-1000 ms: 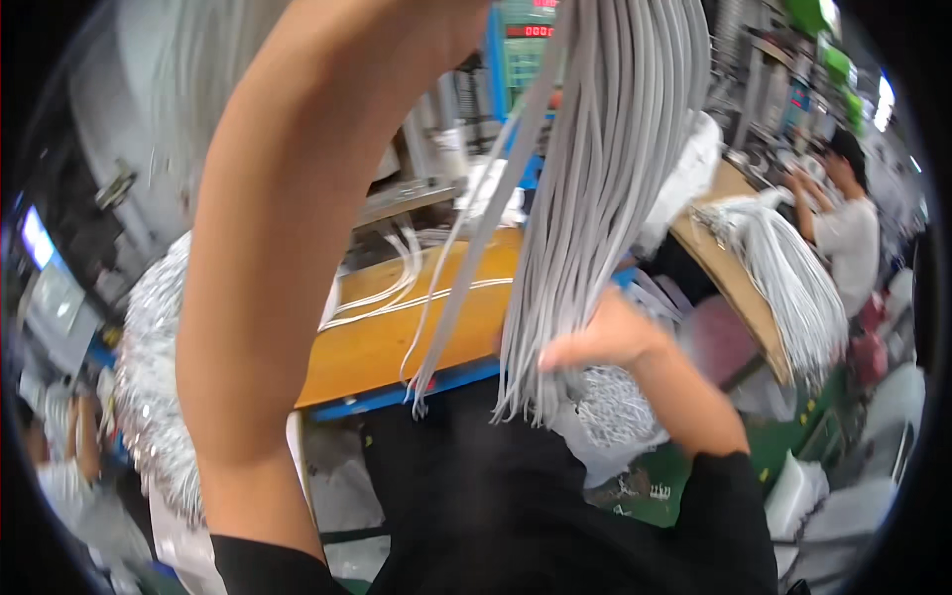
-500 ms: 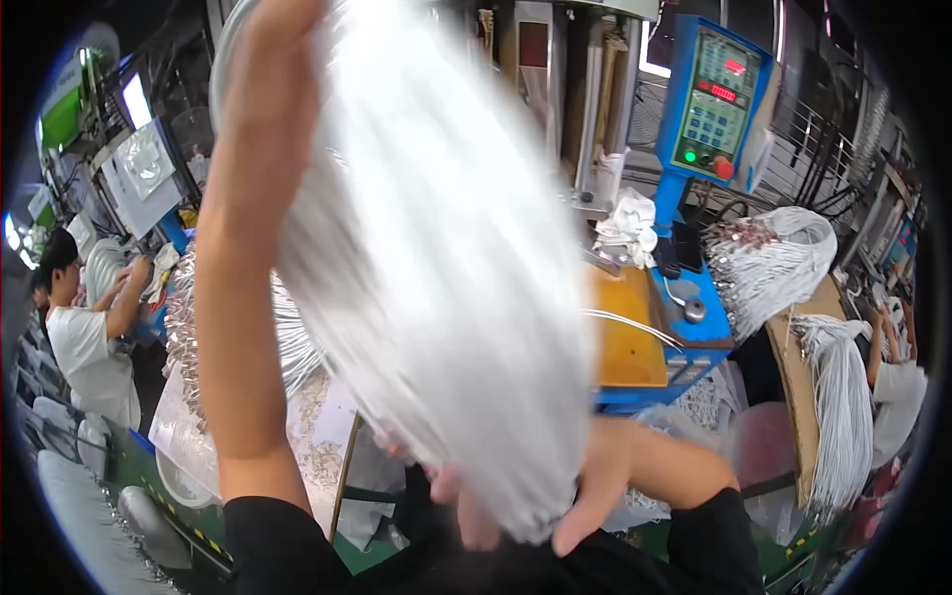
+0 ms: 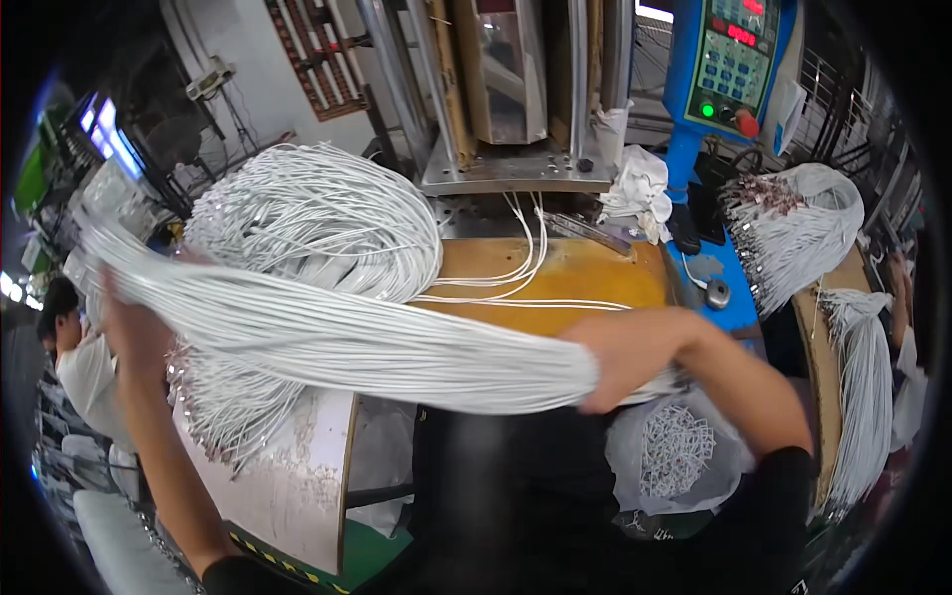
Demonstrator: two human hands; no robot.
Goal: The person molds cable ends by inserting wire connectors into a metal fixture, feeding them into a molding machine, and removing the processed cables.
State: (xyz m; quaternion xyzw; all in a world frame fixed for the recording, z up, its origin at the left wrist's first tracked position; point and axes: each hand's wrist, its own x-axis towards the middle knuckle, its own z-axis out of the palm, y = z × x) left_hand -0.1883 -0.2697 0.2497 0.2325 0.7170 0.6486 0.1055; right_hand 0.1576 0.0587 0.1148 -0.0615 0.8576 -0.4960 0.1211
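The right hand (image 3: 623, 359) is closed round one end of a thick bundle (image 3: 377, 342) of white cables, fingers wrapped over it; the left hand (image 3: 134, 332) holds the other end, far to the left, though the cables hide most of its fingers, so how tightly it closes I cannot tell; the bundle stretches nearly level between the two hands, in front of the bench and above a pale board (image 3: 302, 476).

A clear bag (image 3: 674, 456) hangs below the right forearm, with a tangle of small white pieces inside it; what they are is too blurred to tell.

The yellow bench (image 3: 585, 273) carries a few loose cables (image 3: 516, 288), and a large heap (image 3: 317, 218) of the same white cables lies on its left part, just behind the held bundle; a crumpled white cloth (image 3: 640, 188) sits at the back, beside the metal press (image 3: 506, 99); to the right stands a blue control box (image 3: 729, 59) with lit buttons; further right another heap (image 3: 803, 228) with metal ends rests on a stand, and more cables (image 3: 863, 387) hang over a board edge below it.

At the far left another person (image 3: 74, 347) in a pale shirt sits among screens (image 3: 104, 139); the floor below shows green (image 3: 372, 555).
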